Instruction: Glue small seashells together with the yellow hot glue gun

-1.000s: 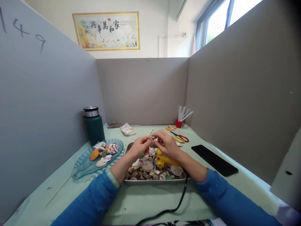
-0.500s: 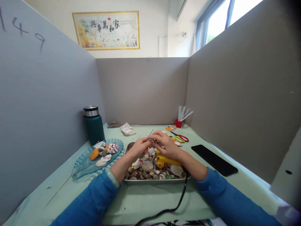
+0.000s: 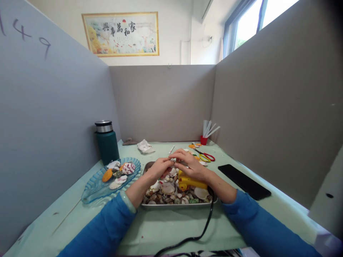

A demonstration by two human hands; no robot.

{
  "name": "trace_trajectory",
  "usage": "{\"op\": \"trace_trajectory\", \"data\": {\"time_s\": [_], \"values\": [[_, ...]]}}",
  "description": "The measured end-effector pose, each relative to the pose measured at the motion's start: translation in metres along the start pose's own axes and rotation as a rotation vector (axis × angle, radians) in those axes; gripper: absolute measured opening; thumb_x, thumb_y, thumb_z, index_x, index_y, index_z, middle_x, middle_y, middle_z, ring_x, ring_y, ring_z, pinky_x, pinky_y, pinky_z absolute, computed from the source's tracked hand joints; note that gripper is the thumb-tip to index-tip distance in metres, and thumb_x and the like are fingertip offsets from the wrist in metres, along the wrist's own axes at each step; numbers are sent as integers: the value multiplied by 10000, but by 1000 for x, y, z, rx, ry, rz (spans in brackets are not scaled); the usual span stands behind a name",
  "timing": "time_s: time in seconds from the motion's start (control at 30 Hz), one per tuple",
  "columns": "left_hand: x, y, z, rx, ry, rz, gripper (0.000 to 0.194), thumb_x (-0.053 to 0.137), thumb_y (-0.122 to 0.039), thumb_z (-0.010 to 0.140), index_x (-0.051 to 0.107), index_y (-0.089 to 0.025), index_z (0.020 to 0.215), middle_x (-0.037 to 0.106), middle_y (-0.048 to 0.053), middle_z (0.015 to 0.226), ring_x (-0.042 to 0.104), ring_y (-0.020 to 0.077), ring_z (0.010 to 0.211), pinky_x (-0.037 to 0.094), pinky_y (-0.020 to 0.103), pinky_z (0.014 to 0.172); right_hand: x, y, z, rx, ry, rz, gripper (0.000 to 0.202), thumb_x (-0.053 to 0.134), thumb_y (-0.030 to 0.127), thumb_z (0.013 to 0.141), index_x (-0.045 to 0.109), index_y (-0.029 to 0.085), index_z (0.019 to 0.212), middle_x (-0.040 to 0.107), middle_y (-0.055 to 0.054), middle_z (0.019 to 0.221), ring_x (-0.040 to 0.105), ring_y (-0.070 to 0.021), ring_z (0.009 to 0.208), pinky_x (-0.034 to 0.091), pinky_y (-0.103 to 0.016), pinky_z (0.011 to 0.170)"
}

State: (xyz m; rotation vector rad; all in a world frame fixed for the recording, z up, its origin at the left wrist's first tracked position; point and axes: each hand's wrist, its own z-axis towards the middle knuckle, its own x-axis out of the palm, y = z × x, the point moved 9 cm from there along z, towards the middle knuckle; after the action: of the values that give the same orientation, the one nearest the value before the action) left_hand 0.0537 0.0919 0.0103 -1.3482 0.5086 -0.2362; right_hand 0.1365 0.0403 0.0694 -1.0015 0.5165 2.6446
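Observation:
My left hand (image 3: 160, 169) and my right hand (image 3: 188, 164) meet at the fingertips above a metal tray (image 3: 171, 206) full of seashells (image 3: 167, 187). The fingers of both hands are pinched around something small and greyish, mostly hidden between them; I cannot make out what it is. Under my right hand a yellow glue gun (image 3: 191, 181) lies on the shells, its black cord (image 3: 206, 225) running over the tray's front edge toward me.
On the left are a blue scalloped dish (image 3: 91, 191) of shells and a green bottle (image 3: 107, 146). Right of the tray lie scissors (image 3: 206, 157) and a black phone-like slab (image 3: 243, 182). Behind stand a red cup (image 3: 204, 140) of glue sticks and crumpled tissue (image 3: 145, 146). Grey partitions (image 3: 163, 103) enclose the table.
My fingers have shifted very slightly around the small thing between them. Everything else stays as it was.

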Motion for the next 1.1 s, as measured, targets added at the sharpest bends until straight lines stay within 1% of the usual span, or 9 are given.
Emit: {"op": "trace_trajectory", "data": {"time_s": [0.1,0.23,0.37,0.47,0.57,0.7,0.9,1.1], "values": [[0,1,0,6,4,35,187,485,-310,739,478,-164,622,377,-59,412,314,61,331,235,212,371,-1,1,0,-7,-3,-3,272,484,230,890,541,220,1155,540,-86,1064,525,-174,921,447,-319,821],[4,-4,-2,17,46,45,221,476,-331,757,523,-150,638,399,-51,388,346,74,326,265,221,390,-1,-1,1,-4,-6,-1,271,502,234,881,550,219,1147,543,-86,1064,519,-181,944,440,-323,829],[8,-12,-5,30,56,-10,188,484,-309,754,524,-147,668,431,-51,437,342,60,330,267,216,389,-1,-3,0,17,0,8,283,508,226,879,543,222,1159,542,-83,1073,526,-171,920,438,-317,826],[8,-15,-6,36,44,-28,158,497,-299,744,519,-148,703,450,-49,476,341,54,342,248,208,376,-2,-2,0,25,2,-7,282,496,228,887,539,221,1165,549,-83,1080,526,-174,940,426,-328,849],[8,-15,-7,22,34,-18,177,506,-308,734,484,-158,642,419,-55,450,327,53,339,230,208,370,-2,-1,0,20,-2,-15,259,475,240,900,550,212,1146,562,-83,1066,529,-174,941,424,-330,852],[9,-18,-10,18,41,-7,230,509,-315,732,432,-173,569,364,-64,399,292,51,328,208,213,375,-2,-3,1,29,-2,12,245,479,258,900,558,202,1124,559,-82,1056,539,-154,866,440,-313,820],[9,-18,-11,11,57,7,263,473,-293,747,420,-176,517,353,-52,371,285,59,323,219,226,387,-2,-5,0,40,10,73,240,501,296,889,570,202,1099,553,-75,1049,537,-144,847,447,-299,810],[10,-18,-11,4,64,10,284,472,-292,748,418,-178,493,346,-50,360,273,59,317,213,232,386,-2,-5,1,29,24,112,238,491,295,896,569,194,1097,562,-69,1017,539,-141,834,443,-307,814]]}}
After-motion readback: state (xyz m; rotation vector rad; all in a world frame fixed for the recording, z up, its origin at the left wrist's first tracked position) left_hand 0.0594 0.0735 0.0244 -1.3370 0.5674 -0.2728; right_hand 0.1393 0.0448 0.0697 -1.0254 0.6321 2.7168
